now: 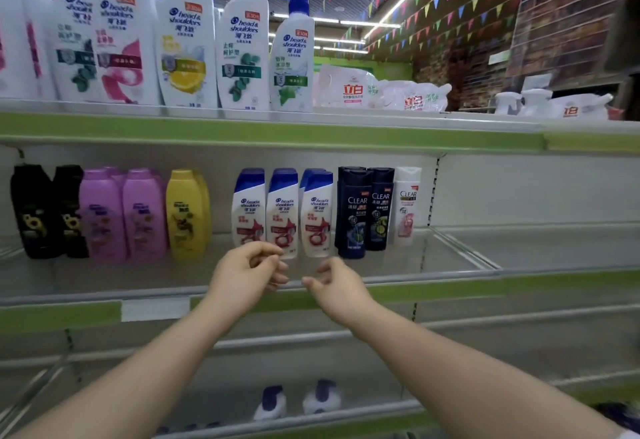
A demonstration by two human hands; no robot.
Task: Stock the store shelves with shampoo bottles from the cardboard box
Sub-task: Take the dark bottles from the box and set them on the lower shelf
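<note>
Three white shampoo bottles with blue caps and red swirls (pixel 282 212) stand in a row on the middle shelf (pixel 450 283). My left hand (pixel 247 276) and my right hand (pixel 334 283) hover side by side just in front of these bottles, at the shelf's front edge. Both hands hold nothing, with fingers loosely curled and apart. Dark blue bottles (pixel 367 210) and a white one (pixel 407 205) stand to the right of the row. The cardboard box is out of view.
Large white pump bottles (pixel 187 47) line the top shelf, with white refill bags (pixel 349 87) to their right. Black, purple (pixel 121 215) and yellow (pixel 187 213) bottles fill the middle shelf's left. Two blue-capped bottles (pixel 298 400) sit on a lower shelf.
</note>
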